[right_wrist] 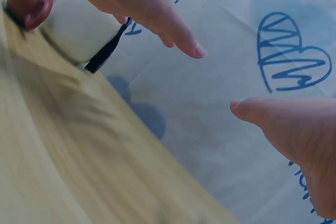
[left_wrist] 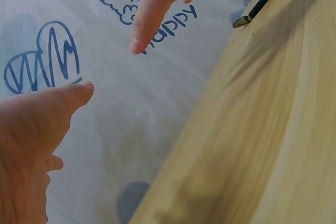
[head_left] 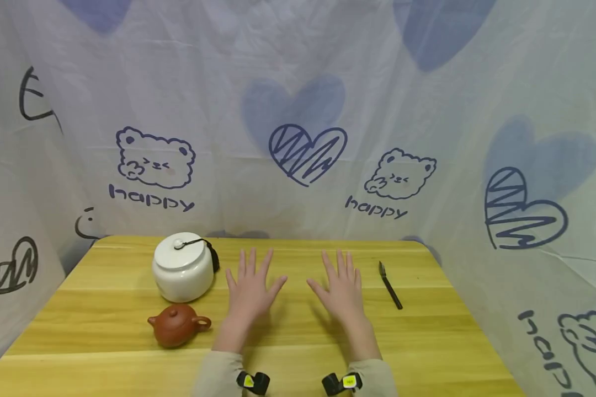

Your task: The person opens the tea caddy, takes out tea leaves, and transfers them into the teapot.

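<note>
Both hands are held above the wooden table with fingers spread and nothing in them. My left hand (head_left: pixel 250 289) is nearest to a white lidded jar (head_left: pixel 182 275), which has a black cord and tassel (head_left: pixel 213 258) at its lid. In front of the jar stands a small reddish-brown teapot (head_left: pixel 175 326), its handle turned toward the left forearm. My right hand (head_left: pixel 342 289) is nearest to a slim black tool (head_left: pixel 390 285) with a pointed metal tip, lying on the table at the right; its exact kind cannot be told. The thumbs point toward each other, apart.
The table (head_left: pixel 298 342) has a light wood grain, and its far edge meets a hanging pale curtain (head_left: pixel 218 110) printed with hearts and bears. Curtain also hangs at the left and right sides. A black band with a yellow label (head_left: pixel 253 381) sits on the left wrist.
</note>
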The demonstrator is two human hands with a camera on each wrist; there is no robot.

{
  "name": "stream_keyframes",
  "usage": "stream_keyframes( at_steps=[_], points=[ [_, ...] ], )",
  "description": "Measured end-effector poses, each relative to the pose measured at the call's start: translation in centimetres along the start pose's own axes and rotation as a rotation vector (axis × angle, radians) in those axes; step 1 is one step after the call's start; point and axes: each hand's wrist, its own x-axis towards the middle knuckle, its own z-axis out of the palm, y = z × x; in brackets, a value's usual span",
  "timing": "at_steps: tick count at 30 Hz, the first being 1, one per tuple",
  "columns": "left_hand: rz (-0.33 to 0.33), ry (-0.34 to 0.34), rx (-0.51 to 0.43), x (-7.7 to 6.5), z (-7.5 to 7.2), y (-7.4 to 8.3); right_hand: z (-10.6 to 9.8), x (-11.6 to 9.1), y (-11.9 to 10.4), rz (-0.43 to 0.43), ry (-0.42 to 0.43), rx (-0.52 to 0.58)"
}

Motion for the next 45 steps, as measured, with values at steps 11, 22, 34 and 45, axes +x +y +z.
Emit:
stream_keyframes(
  at_steps=[11,22,34,45],
  points=[
    [0.094,0.079,0.071,-1.2,-3.6,0.5,-2.4,-0.4,-1.4,-0.051,0.055,0.046],
    [0.217,0.177,0.135,-3.4,-6.8,-1.3,-4.4,-1.1,-2.9,-0.075,0.076,0.063],
    [0.401,0.284,0.236,-6.3,-10.4,-5.8,-4.1,-1.6,-5.3,-0.219,0.12,0.086],
    [0.545,0.46,0.174,-8.2,-14.0,-10.6,-2.4,-2.6,-8.6,-0.42,0.17,0.059]
  ],
)
